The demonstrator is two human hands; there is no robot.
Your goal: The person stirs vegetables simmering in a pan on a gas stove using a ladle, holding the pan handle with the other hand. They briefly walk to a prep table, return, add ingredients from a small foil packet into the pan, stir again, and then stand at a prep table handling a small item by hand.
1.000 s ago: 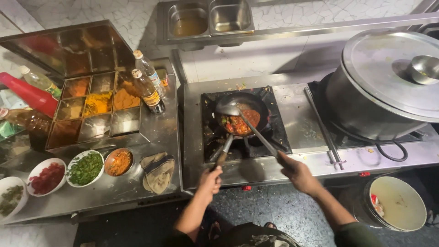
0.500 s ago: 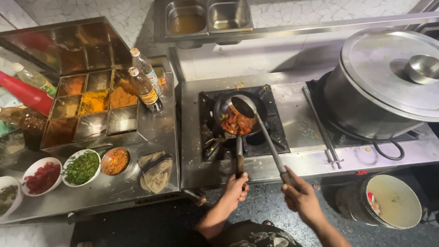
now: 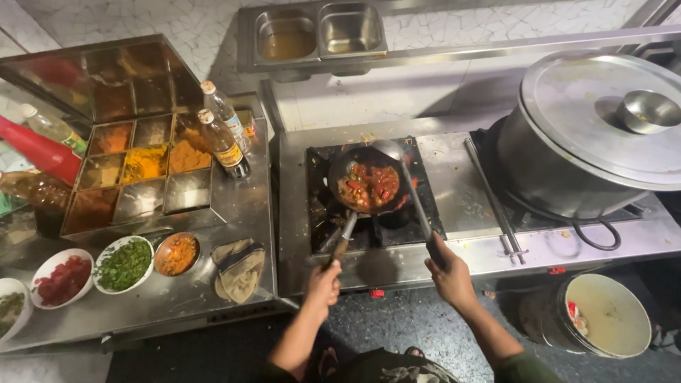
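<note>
Left hand (image 3: 324, 282) is gripping the handle of the small black pan (image 3: 367, 187), which is sitting on the burner (image 3: 372, 195) with red saucy food inside. Right hand (image 3: 448, 273) is closing around the long ladle (image 3: 411, 186), whose bowl is resting at the pan's far rim. Big lidded pot (image 3: 589, 138) is standing to the right, spice tray (image 3: 142, 170) to the left on the table (image 3: 241, 213).

Occlusions, head view

I lose the big pot (image 3: 567, 170) past the right edge; the white bowl (image 3: 10, 312) is cut off on the left.
</note>
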